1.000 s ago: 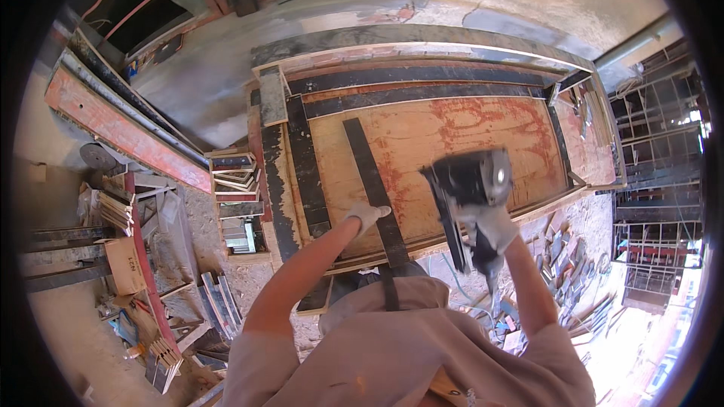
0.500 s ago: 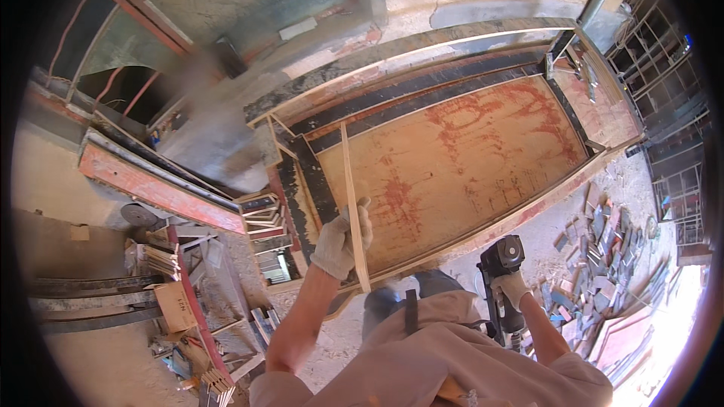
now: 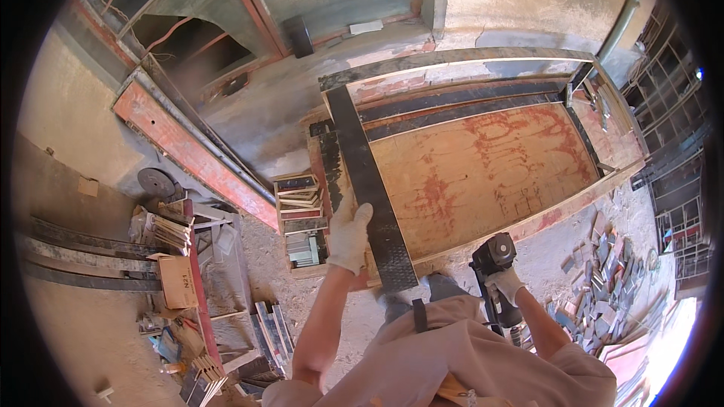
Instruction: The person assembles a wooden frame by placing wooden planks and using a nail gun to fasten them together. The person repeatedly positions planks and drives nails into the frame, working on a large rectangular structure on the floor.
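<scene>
My left hand point(image 3: 349, 240), in a pale work glove, grips the left edge of a long black board point(image 3: 375, 188). The board lies with its dark face up across the left end of a wooden frame point(image 3: 460, 62); its near end reaches toward my body. Inside the frame is a tan panel point(image 3: 483, 173) with red smears. At the near side, my gloved right hand point(image 3: 505, 285) is closed around the handle of a black nail gun point(image 3: 494, 256), held off the frame. The fingers under the board's edge are partly hidden.
Short wood pieces fill a box point(image 3: 302, 215) left of the frame. A heap of offcuts point(image 3: 603, 286) lies on the floor at the right. A red-faced beam point(image 3: 200, 154) leans at the left, near a cardboard box point(image 3: 177, 283). A wall and window stand behind.
The board has turned from standing on its narrow edge to lying flat across the frame's left end, my left hand still on it. The nail gun stays in my right hand. The view has shifted.
</scene>
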Demonstrator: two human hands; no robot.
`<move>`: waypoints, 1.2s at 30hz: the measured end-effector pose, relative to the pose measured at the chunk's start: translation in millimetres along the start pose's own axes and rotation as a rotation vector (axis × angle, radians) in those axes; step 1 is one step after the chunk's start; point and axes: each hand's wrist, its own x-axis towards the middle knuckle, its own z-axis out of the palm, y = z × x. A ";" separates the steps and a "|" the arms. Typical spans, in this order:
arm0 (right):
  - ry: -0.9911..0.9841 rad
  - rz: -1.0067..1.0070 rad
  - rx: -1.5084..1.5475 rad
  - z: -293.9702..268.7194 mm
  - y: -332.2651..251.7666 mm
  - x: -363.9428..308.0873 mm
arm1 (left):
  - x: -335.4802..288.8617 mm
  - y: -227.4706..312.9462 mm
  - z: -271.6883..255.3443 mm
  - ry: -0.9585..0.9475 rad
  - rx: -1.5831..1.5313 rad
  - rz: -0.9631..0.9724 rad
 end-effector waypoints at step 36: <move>0.047 0.219 -0.195 35.9 -93.1 15.8 | -14.0 -19.8 0.1 0.221 0.166 -0.061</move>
